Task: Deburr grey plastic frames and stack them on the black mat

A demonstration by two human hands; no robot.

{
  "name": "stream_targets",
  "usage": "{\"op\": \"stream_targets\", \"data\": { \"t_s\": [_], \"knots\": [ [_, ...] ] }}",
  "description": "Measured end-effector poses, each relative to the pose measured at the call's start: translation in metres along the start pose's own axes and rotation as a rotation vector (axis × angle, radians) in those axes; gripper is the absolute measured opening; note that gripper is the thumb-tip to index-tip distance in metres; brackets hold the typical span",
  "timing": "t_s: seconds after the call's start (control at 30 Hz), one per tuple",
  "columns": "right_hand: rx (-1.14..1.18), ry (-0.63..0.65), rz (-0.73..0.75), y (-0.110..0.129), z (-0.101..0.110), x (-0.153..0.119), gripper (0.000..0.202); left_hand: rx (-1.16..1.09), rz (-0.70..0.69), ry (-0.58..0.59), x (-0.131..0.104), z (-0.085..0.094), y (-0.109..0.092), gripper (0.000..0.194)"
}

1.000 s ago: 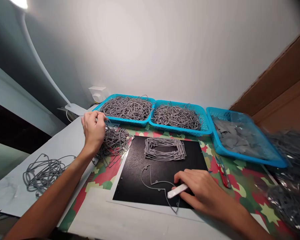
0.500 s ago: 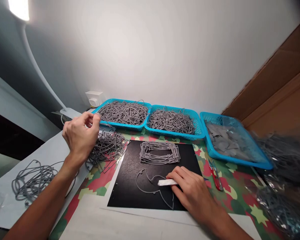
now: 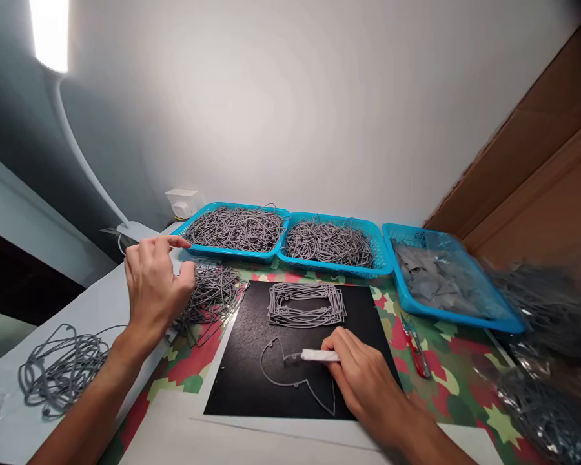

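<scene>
My right hand (image 3: 361, 381) grips a short white stick (image 3: 319, 355) over the right part of a black board (image 3: 242, 323). Below the stick, a curved grey outline piece (image 3: 281, 383) lies on the board, partly covered by my right hand. Stacked grey rectangular frames (image 3: 307, 320) rest at the board's back. My left hand (image 3: 159, 284) is raised at the left, thumb and index finger apart with nothing between them. Beside it is a tangled heap of thin grey strips (image 3: 213, 290).
Two blue baskets (image 3: 223, 253) (image 3: 336, 266) hold grey strips; a third blue basket (image 3: 459, 313) holds flat grey pieces in plastic. Red-handled cutters (image 3: 419, 355) lie right of the board. More grey loops (image 3: 62, 368) lie left. A lamp (image 3: 72, 142) stands back left.
My left thumb and index finger have spread apart. The white stick has shifted slightly left relative to my right hand. The whole view has tilted a little, with the lamp lower in the picture.
</scene>
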State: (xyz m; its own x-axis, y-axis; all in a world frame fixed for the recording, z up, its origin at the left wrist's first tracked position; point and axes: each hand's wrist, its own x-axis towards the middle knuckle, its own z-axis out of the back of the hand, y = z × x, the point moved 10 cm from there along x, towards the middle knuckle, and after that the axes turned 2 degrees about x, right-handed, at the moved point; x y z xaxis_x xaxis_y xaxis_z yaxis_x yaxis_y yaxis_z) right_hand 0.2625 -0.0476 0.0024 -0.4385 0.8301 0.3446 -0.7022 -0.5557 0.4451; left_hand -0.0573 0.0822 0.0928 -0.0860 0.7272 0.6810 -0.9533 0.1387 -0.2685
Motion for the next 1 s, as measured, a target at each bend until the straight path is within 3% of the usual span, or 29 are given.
{"op": "stream_targets", "data": {
  "t_s": [0.07, 0.13, 0.17, 0.23, 0.27, 0.33, 0.47, 0.6, 0.8, 1.0],
  "knots": [
    [0.012, -0.016, -0.006, -0.003, 0.003, -0.001, 0.023, -0.105, -0.154, -0.100, -0.014, 0.018, -0.031, 0.013],
    [0.021, -0.023, -0.009, -0.005, 0.004, -0.001, 0.023, -0.314, -0.409, -0.120, -0.034, 0.028, -0.077, 0.008],
    [0.030, -0.029, -0.011, -0.006, 0.005, -0.001, 0.022, -0.436, -0.548, 0.001, -0.046, 0.022, -0.104, 0.009],
    [0.066, -0.050, -0.015, -0.007, 0.007, -0.001, 0.020, -0.568, -0.761, 0.429, -0.077, -0.011, -0.152, 0.014],
    [0.088, -0.061, -0.014, -0.008, 0.008, -0.001, 0.019, -0.611, -0.807, 0.566, -0.090, -0.022, -0.167, 0.020],
    [0.133, -0.067, -0.014, -0.008, 0.010, -0.001, 0.019, -0.667, -0.814, 0.695, -0.105, -0.040, -0.179, 0.027],
    [0.255, 0.013, -0.069, -0.011, 0.007, -0.002, 0.019, -0.686, -0.794, 0.732, -0.120, -0.062, -0.172, 0.026],
    [0.386, 0.048, -0.168, -0.016, 0.007, -0.003, 0.015, -0.744, -0.804, 0.761, -0.127, -0.063, -0.163, 0.021],
    [0.337, 0.051, -0.136, -0.017, 0.018, 0.002, 0.025, -1.017, -0.488, 0.882, -0.106, -0.057, -0.152, 0.016],
    [0.334, 0.143, -0.106, -0.021, 0.019, 0.004, 0.010, -1.192, -0.138, 0.950, -0.097, -0.068, -0.130, 0.034]
  ]
}}
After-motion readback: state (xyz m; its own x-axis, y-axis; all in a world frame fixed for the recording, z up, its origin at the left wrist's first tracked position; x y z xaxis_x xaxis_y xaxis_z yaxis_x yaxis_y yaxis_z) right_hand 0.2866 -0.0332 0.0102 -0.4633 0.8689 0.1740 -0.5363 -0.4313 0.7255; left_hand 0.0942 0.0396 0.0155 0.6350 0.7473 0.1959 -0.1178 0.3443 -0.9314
